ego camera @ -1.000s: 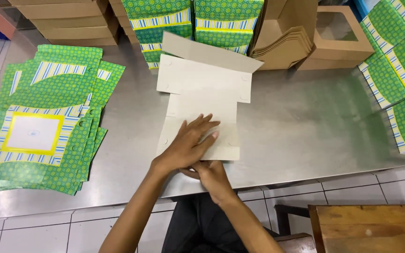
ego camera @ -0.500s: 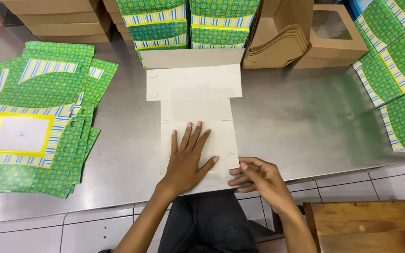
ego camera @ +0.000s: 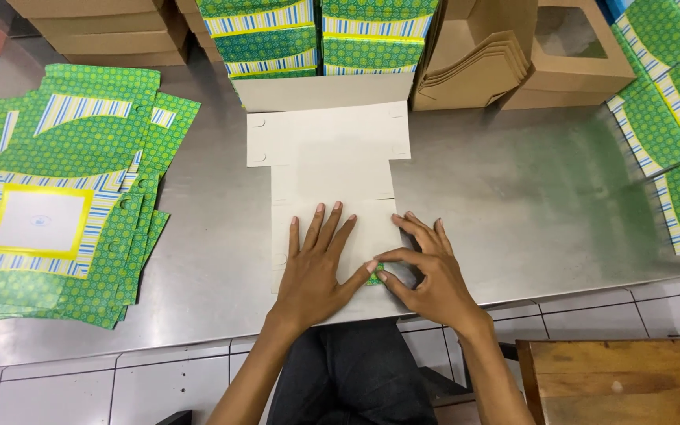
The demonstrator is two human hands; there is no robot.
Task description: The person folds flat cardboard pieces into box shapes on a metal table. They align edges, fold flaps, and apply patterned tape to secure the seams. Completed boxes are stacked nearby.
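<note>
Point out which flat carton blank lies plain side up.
The grey-white flat carton blank under both hands; the stacked blanks at left show green print.

A pale cardboard blank (ego camera: 328, 177) lies flat, plain side up, on the table, its far flap standing upright. Its near end sits at the table's front edge, where a sliver of green print shows.
</note>
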